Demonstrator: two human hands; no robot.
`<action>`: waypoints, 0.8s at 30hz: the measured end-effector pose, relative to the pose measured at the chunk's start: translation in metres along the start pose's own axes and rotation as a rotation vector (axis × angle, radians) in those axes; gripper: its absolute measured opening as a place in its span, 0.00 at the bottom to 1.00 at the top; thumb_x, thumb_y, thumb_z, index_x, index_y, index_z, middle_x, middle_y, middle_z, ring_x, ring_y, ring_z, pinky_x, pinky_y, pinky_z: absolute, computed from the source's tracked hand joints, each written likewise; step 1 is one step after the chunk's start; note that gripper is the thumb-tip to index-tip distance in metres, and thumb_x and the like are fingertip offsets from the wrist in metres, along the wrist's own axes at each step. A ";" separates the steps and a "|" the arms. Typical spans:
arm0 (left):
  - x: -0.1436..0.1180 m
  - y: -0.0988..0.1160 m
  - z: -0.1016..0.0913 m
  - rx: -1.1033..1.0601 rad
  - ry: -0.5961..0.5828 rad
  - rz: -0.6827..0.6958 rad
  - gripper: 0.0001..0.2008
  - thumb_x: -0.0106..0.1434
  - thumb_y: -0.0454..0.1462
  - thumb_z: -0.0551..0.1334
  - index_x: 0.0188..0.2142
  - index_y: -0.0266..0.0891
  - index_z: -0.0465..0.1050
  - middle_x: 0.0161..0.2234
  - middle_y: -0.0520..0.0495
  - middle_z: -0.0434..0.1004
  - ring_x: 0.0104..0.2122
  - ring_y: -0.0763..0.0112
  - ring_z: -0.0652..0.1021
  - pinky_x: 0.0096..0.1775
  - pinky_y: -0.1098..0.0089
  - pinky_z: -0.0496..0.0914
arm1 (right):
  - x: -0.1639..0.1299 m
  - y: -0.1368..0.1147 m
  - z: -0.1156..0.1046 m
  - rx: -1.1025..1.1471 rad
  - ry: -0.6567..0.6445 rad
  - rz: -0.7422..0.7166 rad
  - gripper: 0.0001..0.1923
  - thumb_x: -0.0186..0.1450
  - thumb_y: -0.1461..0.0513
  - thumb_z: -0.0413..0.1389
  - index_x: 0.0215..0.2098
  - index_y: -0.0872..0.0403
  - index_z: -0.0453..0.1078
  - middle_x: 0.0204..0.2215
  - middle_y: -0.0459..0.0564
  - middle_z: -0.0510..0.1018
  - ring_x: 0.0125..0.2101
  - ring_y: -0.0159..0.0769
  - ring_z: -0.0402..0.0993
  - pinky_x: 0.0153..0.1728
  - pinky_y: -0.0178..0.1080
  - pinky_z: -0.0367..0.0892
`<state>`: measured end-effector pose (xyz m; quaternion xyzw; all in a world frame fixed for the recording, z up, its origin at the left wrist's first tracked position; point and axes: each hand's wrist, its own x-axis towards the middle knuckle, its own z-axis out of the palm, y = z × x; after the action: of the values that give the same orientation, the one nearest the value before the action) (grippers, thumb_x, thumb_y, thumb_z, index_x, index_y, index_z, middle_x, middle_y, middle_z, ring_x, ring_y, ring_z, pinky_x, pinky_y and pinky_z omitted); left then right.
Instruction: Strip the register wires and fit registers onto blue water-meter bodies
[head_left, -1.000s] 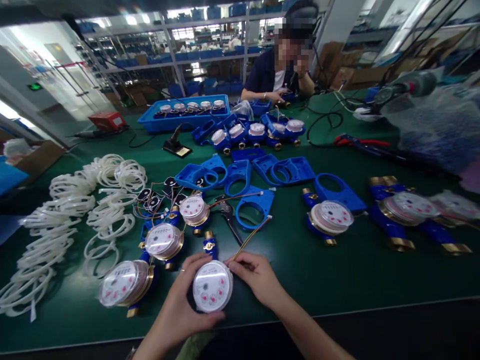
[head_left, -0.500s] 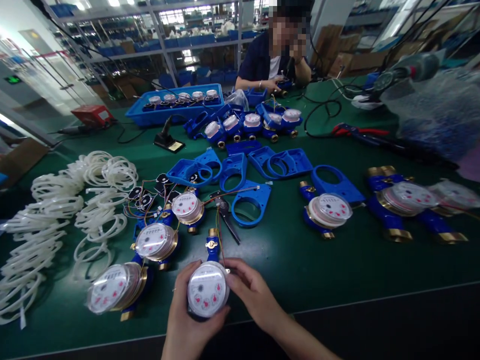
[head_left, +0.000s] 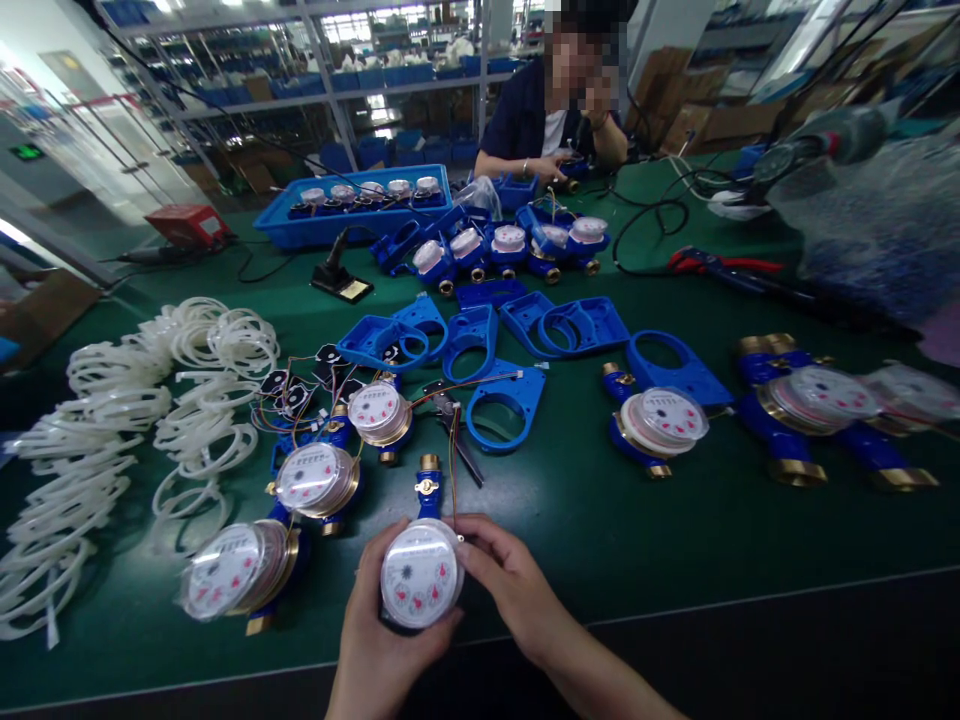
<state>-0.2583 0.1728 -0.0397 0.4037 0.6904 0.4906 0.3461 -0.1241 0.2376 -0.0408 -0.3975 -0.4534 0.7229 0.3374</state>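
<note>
A water meter (head_left: 422,575) with a round white dial and red pointers stands at the table's near edge, its blue pipe body and brass end (head_left: 430,463) pointing away from me. My left hand (head_left: 386,610) is wrapped round the dial's left side and near rim. At the right rim, my right hand (head_left: 514,585) is closed, thumb and fingers against the meter. Thin coloured wires (head_left: 453,460) run down to these fingertips, beside a small pale spot; whether the fingers pinch the wires is hidden. Left of my hands stand other water meters (head_left: 319,480).
Coiled white tubing (head_left: 82,480) covers the left side. Blue plastic ring brackets (head_left: 504,405) and dark-handled pliers (head_left: 466,455) lie ahead. Farther back are a soldering iron stand (head_left: 341,280), a blue tray (head_left: 300,235) and a co-worker (head_left: 517,130). More meters (head_left: 664,420) stand at right.
The whole view has shifted slightly. The wires above my right fingertips now hang straighter. Both hands keep the same hold on the meter.
</note>
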 end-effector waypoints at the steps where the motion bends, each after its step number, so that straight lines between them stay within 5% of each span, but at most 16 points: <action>1: 0.000 0.002 -0.001 -0.002 0.005 -0.013 0.33 0.45 0.40 0.69 0.52 0.43 0.63 0.50 0.46 0.69 0.49 0.59 0.71 0.54 0.58 0.63 | 0.000 -0.001 -0.001 0.005 -0.003 0.001 0.21 0.63 0.49 0.57 0.46 0.55 0.71 0.46 0.53 0.73 0.48 0.40 0.69 0.51 0.41 0.63; 3: 0.003 0.004 -0.008 -0.063 -0.047 -0.068 0.35 0.45 0.40 0.69 0.53 0.42 0.62 0.52 0.44 0.68 0.51 0.57 0.71 0.55 0.58 0.64 | 0.000 -0.005 -0.005 0.033 -0.050 0.019 0.23 0.63 0.48 0.58 0.47 0.55 0.69 0.48 0.54 0.72 0.49 0.40 0.69 0.53 0.42 0.61; 7: 0.018 0.005 -0.031 -0.295 -0.415 -0.204 0.41 0.44 0.41 0.71 0.57 0.42 0.58 0.58 0.39 0.64 0.56 0.53 0.68 0.56 0.57 0.63 | -0.001 -0.011 -0.011 0.092 -0.268 0.108 0.39 0.53 0.53 0.67 0.58 0.54 0.59 0.57 0.56 0.64 0.58 0.41 0.60 0.61 0.44 0.52; 9: 0.027 0.003 -0.039 -0.357 -0.512 -0.247 0.43 0.43 0.39 0.72 0.57 0.41 0.57 0.59 0.36 0.63 0.57 0.52 0.67 0.57 0.56 0.63 | -0.001 -0.012 -0.011 0.004 -0.261 0.111 0.47 0.48 0.56 0.70 0.61 0.54 0.55 0.60 0.56 0.60 0.60 0.42 0.56 0.62 0.45 0.49; 17: 0.027 -0.014 -0.035 -0.446 -0.476 -0.236 0.44 0.41 0.36 0.75 0.55 0.40 0.56 0.58 0.33 0.62 0.57 0.53 0.67 0.57 0.55 0.62 | 0.001 -0.015 -0.009 -0.237 -0.208 0.068 0.47 0.47 0.58 0.70 0.60 0.56 0.56 0.58 0.58 0.62 0.57 0.45 0.60 0.60 0.48 0.52; 20: 0.025 -0.020 -0.035 -0.488 -0.493 -0.198 0.45 0.41 0.40 0.76 0.56 0.39 0.57 0.58 0.32 0.62 0.58 0.51 0.66 0.59 0.53 0.59 | 0.011 -0.028 -0.016 -0.295 -0.303 0.127 0.48 0.44 0.56 0.72 0.58 0.55 0.57 0.55 0.55 0.64 0.56 0.44 0.61 0.57 0.45 0.55; 24: 0.024 -0.018 -0.033 -0.646 -0.527 -0.200 0.39 0.52 0.56 0.66 0.58 0.40 0.61 0.58 0.36 0.63 0.59 0.52 0.65 0.60 0.54 0.58 | 0.037 -0.044 -0.017 -0.286 -0.365 0.248 0.35 0.49 0.40 0.64 0.38 0.57 0.63 0.34 0.47 0.70 0.37 0.34 0.67 0.38 0.35 0.62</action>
<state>-0.3010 0.1775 -0.0499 0.3172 0.4248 0.5258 0.6652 -0.1200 0.2919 -0.0145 -0.3567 -0.5521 0.7471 0.0989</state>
